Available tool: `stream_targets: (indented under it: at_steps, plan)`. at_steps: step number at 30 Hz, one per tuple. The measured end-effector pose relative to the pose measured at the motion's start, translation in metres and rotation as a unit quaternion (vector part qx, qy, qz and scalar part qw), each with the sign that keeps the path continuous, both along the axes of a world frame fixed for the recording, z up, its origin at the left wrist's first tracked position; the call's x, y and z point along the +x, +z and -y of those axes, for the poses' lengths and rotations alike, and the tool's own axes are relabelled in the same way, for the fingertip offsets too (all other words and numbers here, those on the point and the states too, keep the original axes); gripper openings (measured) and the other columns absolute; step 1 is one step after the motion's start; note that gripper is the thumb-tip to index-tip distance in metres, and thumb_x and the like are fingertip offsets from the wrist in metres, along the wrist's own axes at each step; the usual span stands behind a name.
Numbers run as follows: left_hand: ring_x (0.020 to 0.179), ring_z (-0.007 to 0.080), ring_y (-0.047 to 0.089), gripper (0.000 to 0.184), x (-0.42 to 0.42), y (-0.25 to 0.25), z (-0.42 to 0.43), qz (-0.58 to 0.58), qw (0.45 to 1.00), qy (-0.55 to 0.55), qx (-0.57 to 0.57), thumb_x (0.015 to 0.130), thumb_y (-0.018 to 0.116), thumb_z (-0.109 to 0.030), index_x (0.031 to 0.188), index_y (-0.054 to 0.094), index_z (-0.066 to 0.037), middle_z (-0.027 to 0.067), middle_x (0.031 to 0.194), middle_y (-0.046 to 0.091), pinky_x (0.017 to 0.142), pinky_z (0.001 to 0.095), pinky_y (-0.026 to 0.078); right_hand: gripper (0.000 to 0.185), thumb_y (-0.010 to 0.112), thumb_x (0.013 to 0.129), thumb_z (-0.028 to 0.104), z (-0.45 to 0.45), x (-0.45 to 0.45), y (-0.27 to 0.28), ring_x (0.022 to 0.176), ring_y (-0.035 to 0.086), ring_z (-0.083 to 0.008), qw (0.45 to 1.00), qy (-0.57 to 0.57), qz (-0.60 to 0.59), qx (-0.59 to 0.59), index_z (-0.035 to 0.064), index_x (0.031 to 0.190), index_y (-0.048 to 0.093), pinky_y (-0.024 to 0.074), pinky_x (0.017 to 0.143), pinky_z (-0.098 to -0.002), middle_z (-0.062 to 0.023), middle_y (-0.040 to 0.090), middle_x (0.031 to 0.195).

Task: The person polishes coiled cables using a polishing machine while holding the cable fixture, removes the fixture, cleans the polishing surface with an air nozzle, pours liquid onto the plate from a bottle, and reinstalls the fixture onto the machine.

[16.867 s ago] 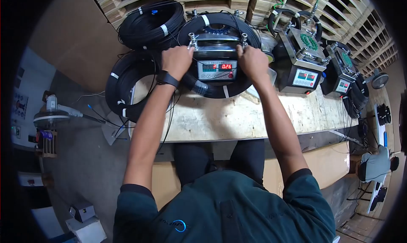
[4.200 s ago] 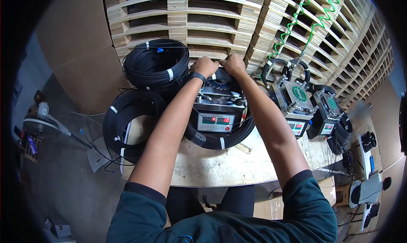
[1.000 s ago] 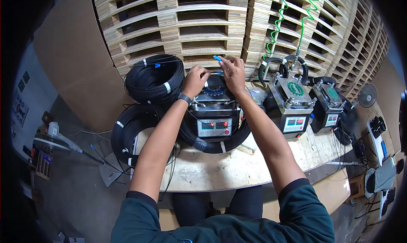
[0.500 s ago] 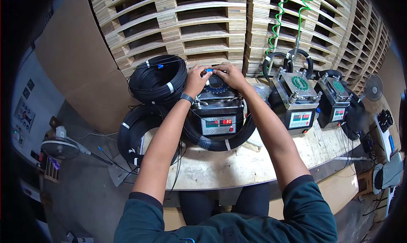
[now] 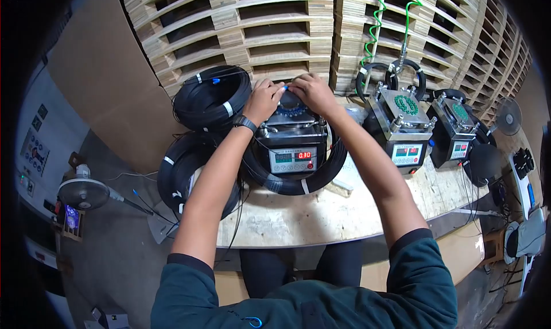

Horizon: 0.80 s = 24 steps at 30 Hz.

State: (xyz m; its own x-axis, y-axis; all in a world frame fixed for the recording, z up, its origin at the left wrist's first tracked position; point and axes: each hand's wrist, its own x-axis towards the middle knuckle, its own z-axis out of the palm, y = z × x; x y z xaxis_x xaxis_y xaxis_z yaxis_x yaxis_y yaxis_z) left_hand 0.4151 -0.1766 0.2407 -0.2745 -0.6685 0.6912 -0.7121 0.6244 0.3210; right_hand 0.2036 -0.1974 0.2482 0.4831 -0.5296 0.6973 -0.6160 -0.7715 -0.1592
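Above the back of the nearest machine (image 5: 291,157), my left hand (image 5: 264,101) and my right hand (image 5: 313,95) meet with their fingertips close together. Between them a small blue connector (image 5: 285,88) shows, pinched by both hands. The machine has a lit red display and a ring of small dark blue pieces (image 5: 291,111) on its top plate. A black cable coil (image 5: 275,185) with white ties lies around the machine. The far part of that coil is partly hidden by my hands.
Two black cable coils (image 5: 228,108) (image 5: 167,160) lie left on the wooden table (image 5: 275,226). Two machines (image 5: 404,151) (image 5: 456,147) with green rings are at the right. Pallets (image 5: 275,28) stand behind. Fans (image 5: 84,193) (image 5: 508,118) flank the table. A person (image 5: 525,237) sits far right.
Since a second ago, my right hand has come down and left to my left hand, bringing both to the blue connector. The nearest display has gone from 0 to 0.30.
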Motion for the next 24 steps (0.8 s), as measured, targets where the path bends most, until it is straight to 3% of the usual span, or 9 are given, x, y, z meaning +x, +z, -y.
stream_targets:
  at_steps: [2, 3, 4, 7, 10, 16, 18, 20, 24]
  plan:
    - [0.108, 0.0362, 0.059, 0.051, -0.003, 0.007, -0.027, 0.078, 0.996, 0.032, 0.009, 0.088, 0.07, -0.038, 0.13, 0.063, -0.009, 0.0157, 0.11, 0.063, 0.092, 0.0444, 0.049, 0.038, 0.063, 0.092, 0.04, -0.006, -0.006, -0.009, 0.109, 0.062, -0.0357, 1.0, 0.014, -0.001, 0.019, 0.0152, 0.121, 0.068, 0.0514, 0.091, -0.0443, -0.0136, 0.067, 0.112]
    - [0.115, 0.0387, 0.058, 0.07, 0.001, 0.001, -0.027, 0.134, 0.99, 0.03, -0.015, 0.085, 0.072, -0.045, 0.143, 0.05, -0.012, 0.0163, 0.123, 0.06, 0.097, 0.0459, 0.048, 0.052, 0.063, 0.091, 0.047, -0.014, -0.011, -0.008, 0.111, 0.061, -0.0366, 0.998, 0.027, -0.021, 0.057, 0.0189, 0.134, 0.059, 0.0513, 0.093, -0.0456, -0.0158, 0.063, 0.12]
    - [0.112, 0.0396, 0.058, 0.077, 0.004, -0.003, -0.03, 0.143, 0.989, 0.02, -0.034, 0.083, 0.074, -0.045, 0.147, 0.045, -0.014, 0.0169, 0.125, 0.059, 0.095, 0.046, 0.049, 0.06, 0.068, 0.088, 0.042, -0.015, -0.015, -0.008, 0.112, 0.061, -0.0381, 0.997, 0.031, -0.053, 0.053, 0.0216, 0.142, 0.051, 0.0512, 0.094, -0.0467, -0.017, 0.059, 0.127]
    - [0.109, 0.0397, 0.06, 0.081, 0.004, -0.009, -0.029, 0.163, 0.984, 0.075, 0.013, 0.081, 0.075, -0.045, 0.15, 0.042, -0.017, 0.0169, 0.126, 0.059, 0.093, 0.0457, 0.05, 0.071, 0.075, 0.081, 0.024, -0.014, -0.016, -0.008, 0.112, 0.06, -0.0407, 0.993, 0.055, -0.059, 0.085, 0.0204, 0.145, 0.045, 0.0511, 0.095, -0.0462, -0.0174, 0.056, 0.131]
    - [0.106, 0.0396, 0.062, 0.079, 0.005, -0.008, -0.023, 0.145, 0.986, 0.07, 0.044, 0.082, 0.076, -0.038, 0.151, 0.041, -0.021, 0.0169, 0.121, 0.062, 0.091, 0.0455, 0.051, 0.067, 0.076, 0.081, 0.023, -0.02, -0.016, 0.002, 0.112, 0.059, -0.0398, 0.989, 0.048, -0.06, 0.129, 0.0156, 0.142, 0.047, 0.0506, 0.094, -0.0455, -0.0173, 0.056, 0.127]
    - [0.103, 0.0403, 0.064, 0.076, 0.022, 0.02, -0.011, 0.177, 0.979, -0.008, 0.102, 0.079, 0.077, -0.021, 0.148, 0.044, -0.021, 0.0224, 0.115, 0.065, 0.089, 0.0468, 0.052, 0.065, 0.076, 0.079, 0.019, -0.001, -0.02, 0.022, 0.106, 0.062, -0.0416, 0.979, 0.061, -0.137, 0.141, 0.0157, 0.139, 0.051, 0.0522, 0.091, -0.0457, -0.0186, 0.06, 0.12]
    - [0.101, 0.0409, 0.064, 0.075, 0.026, 0.031, -0.003, 0.164, 0.975, -0.003, 0.148, 0.079, 0.076, -0.019, 0.148, 0.045, -0.022, 0.0232, 0.11, 0.067, 0.089, 0.0461, 0.052, 0.066, 0.077, 0.076, 0.02, 0.003, -0.014, 0.041, 0.112, 0.061, -0.0395, 0.974, 0.065, -0.157, 0.148, 0.0175, 0.137, 0.052, 0.0514, 0.095, -0.0468, -0.0157, 0.06, 0.124]
    - [0.099, 0.0434, 0.063, 0.072, 0.033, 0.039, -0.005, 0.131, 0.988, -0.017, 0.083, 0.08, 0.076, -0.018, 0.146, 0.048, -0.019, 0.0238, 0.111, 0.067, 0.089, 0.0455, 0.051, 0.065, 0.077, 0.077, 0.02, -0.007, -0.011, 0.062, 0.11, 0.061, -0.0393, 0.976, 0.049, -0.162, 0.139, 0.0172, 0.137, 0.053, 0.0518, 0.093, -0.047, -0.0144, 0.061, 0.124]
    - [0.099, 0.039, 0.066, 0.069, 0.035, 0.08, -0.038, 0.188, 0.982, 0.0, 0.003, 0.086, 0.071, -0.026, 0.149, 0.043, -0.02, 0.0216, 0.111, 0.067, 0.084, 0.046, 0.055, 0.068, 0.074, 0.079, 0.024, -0.029, -0.014, 0.088, 0.1, 0.065, -0.0379, 0.987, 0.083, -0.134, 0.007, 0.0201, 0.142, 0.051, 0.0543, 0.086, -0.0464, -0.0155, 0.064, 0.116]
